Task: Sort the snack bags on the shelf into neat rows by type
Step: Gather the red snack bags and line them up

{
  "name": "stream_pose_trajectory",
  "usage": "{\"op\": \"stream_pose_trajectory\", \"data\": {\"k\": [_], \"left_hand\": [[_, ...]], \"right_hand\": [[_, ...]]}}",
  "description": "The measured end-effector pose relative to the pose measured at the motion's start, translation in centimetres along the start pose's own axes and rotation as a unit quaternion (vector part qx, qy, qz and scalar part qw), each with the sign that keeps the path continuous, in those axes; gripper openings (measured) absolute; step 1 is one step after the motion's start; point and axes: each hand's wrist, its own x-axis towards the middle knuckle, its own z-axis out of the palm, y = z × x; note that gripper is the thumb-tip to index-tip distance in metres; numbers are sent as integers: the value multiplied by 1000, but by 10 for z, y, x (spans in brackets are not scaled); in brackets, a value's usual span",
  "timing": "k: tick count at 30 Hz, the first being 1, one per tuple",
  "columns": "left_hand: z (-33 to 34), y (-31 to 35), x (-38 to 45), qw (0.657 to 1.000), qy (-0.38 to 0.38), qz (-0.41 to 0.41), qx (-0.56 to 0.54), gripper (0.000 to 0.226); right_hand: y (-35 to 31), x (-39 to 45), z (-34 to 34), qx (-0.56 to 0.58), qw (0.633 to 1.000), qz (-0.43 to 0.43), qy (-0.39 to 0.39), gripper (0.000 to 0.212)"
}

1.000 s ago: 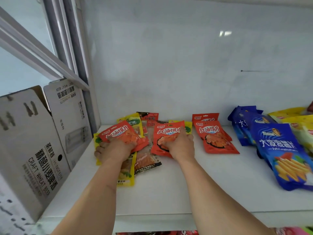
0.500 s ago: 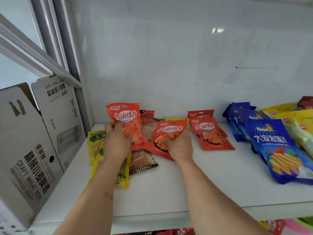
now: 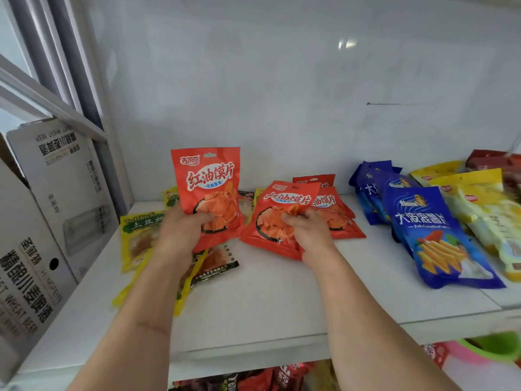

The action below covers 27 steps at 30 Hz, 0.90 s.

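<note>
Gripping low on its front, my left hand (image 3: 180,235) held one red snack bag (image 3: 210,193) upright at centre frame, lifted clear of the white shelf (image 3: 282,300), fingers curled round the bag's lower edge. Just right of it, my right hand (image 3: 306,232) pinched a second red bag (image 3: 277,218), tilted, its lower corner near the shelf. Under my left wrist lay yellow bags (image 3: 138,238) and a dark-edged clear packet (image 3: 217,261). Behind the right hand sat two more red bags (image 3: 335,215); farther right, blue bags (image 3: 434,235), then yellow packs (image 3: 479,198) at the frame's edge.
</note>
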Motion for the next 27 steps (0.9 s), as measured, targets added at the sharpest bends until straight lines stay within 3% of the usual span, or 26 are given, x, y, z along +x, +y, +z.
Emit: {"op": "stream_pose_trajectory", "data": {"k": [6,11,14,19,23,27], "left_hand": [[26,-1,-8,999,-16,12,-44,18],[65,-13,-31,998,-6,-10,-62,20],[84,-21,-47,998,0,-22,-60,23],[105,-32,-72,999,5,-21,-28,23],[115,-40,-89,1000,5,-28,1,16],[120,-49,-100,997,-1,-57,43,24]], "right_hand": [[-11,6,-57,-11,999,-34,-13,33],[-20,11,-114,-81,993,-81,0,24],[-17,18,-140,-133,988,-74,-5,41],[-6,26,-155,-197,977,-72,-27,31],[-4,31,-154,-260,962,-88,-15,34],[1,38,-152,-292,954,-70,9,51]]}}
